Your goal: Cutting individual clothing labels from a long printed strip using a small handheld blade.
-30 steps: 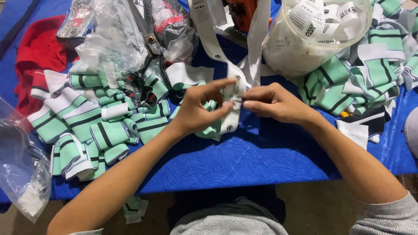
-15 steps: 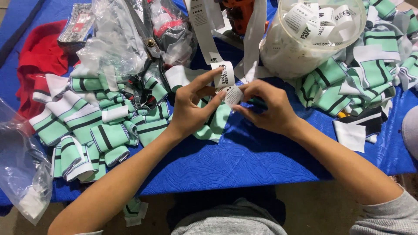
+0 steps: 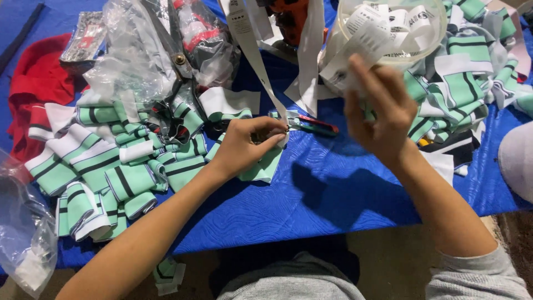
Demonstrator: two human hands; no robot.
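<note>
At the centre of the frame the left hand [image 3: 244, 145] pinches, between thumb and fingertips, the lower end of a long white label tape [image 3: 251, 50] that runs up to the top edge. Under the same hand lies a mint-green striped knit piece [image 3: 265, 165], flat on the blue quilted table cover [image 3: 327, 194]. Just right of the fingertips lies a small red-handled snipper [image 3: 311, 125]. The right hand [image 3: 383, 111] is raised in the upper right, fingers curled around a white printed label [image 3: 355, 53], in front of a clear plastic tub [image 3: 408, 28] full of rolled labels. A heap of green striped knit pieces [image 3: 105, 166] fills the left side, with another pile [image 3: 461, 83] at the right. Crumpled clear plastic bags [image 3: 139, 55] and a red garment [image 3: 39, 89] sit in the upper left.
</note>
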